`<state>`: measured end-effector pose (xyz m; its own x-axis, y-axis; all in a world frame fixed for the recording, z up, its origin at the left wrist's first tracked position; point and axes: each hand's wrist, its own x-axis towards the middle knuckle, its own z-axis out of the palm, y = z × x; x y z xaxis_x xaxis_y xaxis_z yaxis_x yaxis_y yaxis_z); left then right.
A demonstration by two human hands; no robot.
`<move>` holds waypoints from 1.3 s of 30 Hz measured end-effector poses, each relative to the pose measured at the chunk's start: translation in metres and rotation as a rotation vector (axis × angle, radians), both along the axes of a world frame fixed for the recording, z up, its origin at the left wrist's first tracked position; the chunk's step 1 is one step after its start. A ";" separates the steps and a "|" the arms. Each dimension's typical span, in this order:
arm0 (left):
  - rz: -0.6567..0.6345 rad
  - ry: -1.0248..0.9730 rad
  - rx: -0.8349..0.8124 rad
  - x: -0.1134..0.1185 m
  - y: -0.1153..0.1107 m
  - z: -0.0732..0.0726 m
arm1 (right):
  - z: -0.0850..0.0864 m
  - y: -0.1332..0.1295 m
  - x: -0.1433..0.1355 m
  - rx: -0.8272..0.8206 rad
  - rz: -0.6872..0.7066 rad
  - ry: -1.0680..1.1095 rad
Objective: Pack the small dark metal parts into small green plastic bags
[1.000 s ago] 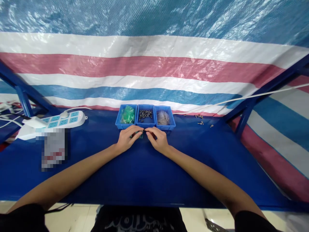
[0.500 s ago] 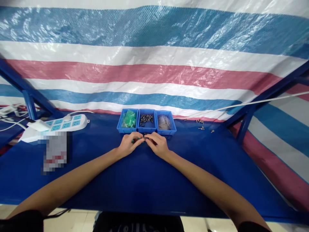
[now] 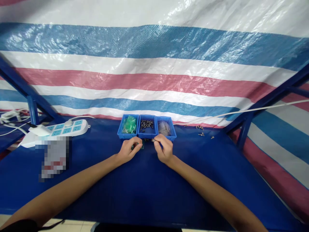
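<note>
Three blue bins stand side by side: the left bin (image 3: 126,136) holds a green plastic bag (image 3: 129,124), the middle bin (image 3: 147,133) dark metal screw-like parts (image 3: 146,124), the right bin (image 3: 172,137) a clear bag (image 3: 164,128). In front of the left bin, my left hand (image 3: 130,149) is closed on a small green piece (image 3: 142,145) that juts out past the fingers. My right hand (image 3: 163,148) pinches a small metal part (image 3: 153,140) before the right bin. A few dark parts lie between the hands, at the middle bin's front edge.
On the left lie a white power strip (image 3: 74,128) with plugs and a blurred-out packet (image 3: 56,158). Several small metal parts (image 3: 201,134) lie at the back right. A white cable (image 3: 231,112) crosses the right side, before a striped sheet.
My hands, together before, are now apart; the right one has moved right with a small metal part. The view has tilted slightly upward.
</note>
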<state>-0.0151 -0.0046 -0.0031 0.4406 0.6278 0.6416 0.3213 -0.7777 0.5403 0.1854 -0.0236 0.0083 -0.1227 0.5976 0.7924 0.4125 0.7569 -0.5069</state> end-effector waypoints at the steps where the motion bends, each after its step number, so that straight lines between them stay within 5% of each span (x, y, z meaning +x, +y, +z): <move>1: -0.001 0.003 -0.008 0.000 0.000 0.000 | 0.007 0.002 0.003 0.020 -0.029 0.034; 3: -0.004 0.006 -0.014 0.001 0.000 -0.001 | 0.021 0.007 0.009 0.001 -0.092 0.043; 9: -0.008 0.002 -0.019 0.001 0.001 -0.003 | 0.051 0.024 0.025 -0.371 -0.198 -0.403; 15: -0.006 0.014 -0.018 0.001 0.000 -0.001 | 0.034 0.017 0.017 -0.511 -0.200 -0.923; 19: -0.002 0.024 -0.022 0.001 0.000 0.001 | 0.020 0.011 0.006 -0.563 -0.222 -1.062; 22: 0.001 0.009 -0.015 0.001 0.000 0.002 | 0.016 0.010 0.000 -0.520 -0.164 -0.911; 30: 0.048 -0.030 -0.013 0.003 0.000 0.003 | -0.002 0.005 -0.011 -0.417 0.104 0.027; 35: 0.105 -0.036 -0.021 0.004 0.000 0.002 | -0.012 0.005 -0.011 -0.389 -0.029 0.135; 39: 0.146 -0.050 -0.028 0.004 0.001 0.001 | -0.012 0.007 -0.009 -0.425 -0.115 -0.100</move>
